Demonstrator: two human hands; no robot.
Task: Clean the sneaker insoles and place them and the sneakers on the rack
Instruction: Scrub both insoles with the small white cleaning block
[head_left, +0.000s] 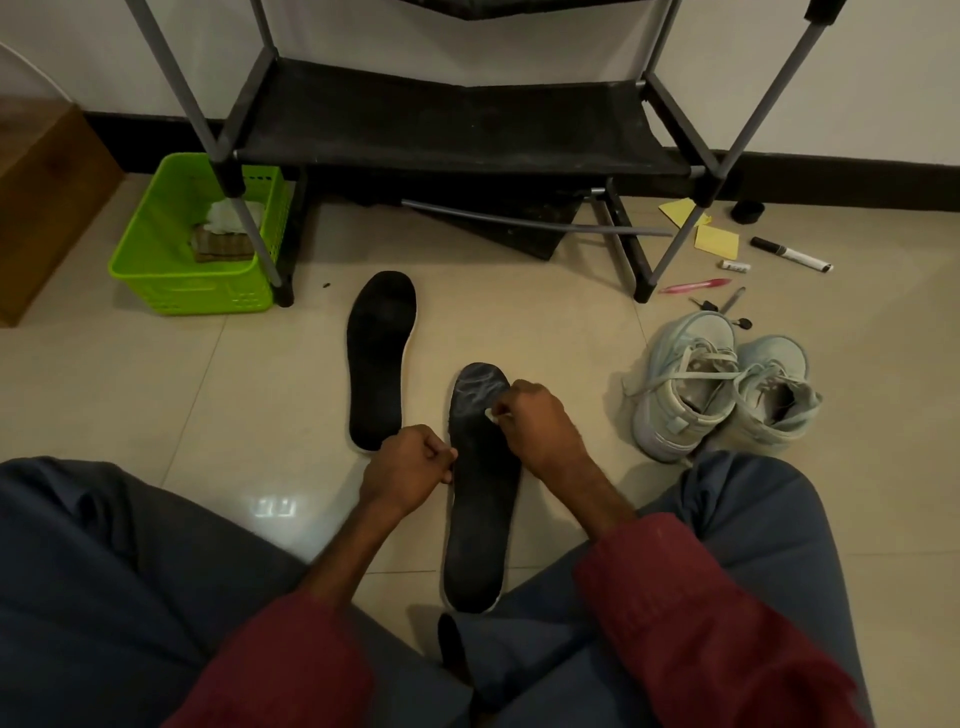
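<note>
Two black insoles lie on the tiled floor. One insole (381, 358) lies alone to the left. The nearer insole (480, 519) lies between my knees, its toe end streaked grey. My left hand (408, 467) pinches that insole's left edge near the middle. My right hand (540, 423) grips a small white wipe (492, 414) and presses it on the toe part. A pair of pale blue sneakers (722, 384) stands on the floor to the right. The black rack (457, 124) stands ahead against the wall, its lowest shelf bare.
A green plastic basket (156, 260) with cloths sits left of the rack, beside a brown box (41, 197). Yellow notes (714, 239), a marker (792, 254), a pink pen (696, 286) and keys lie at the right of the rack's foot.
</note>
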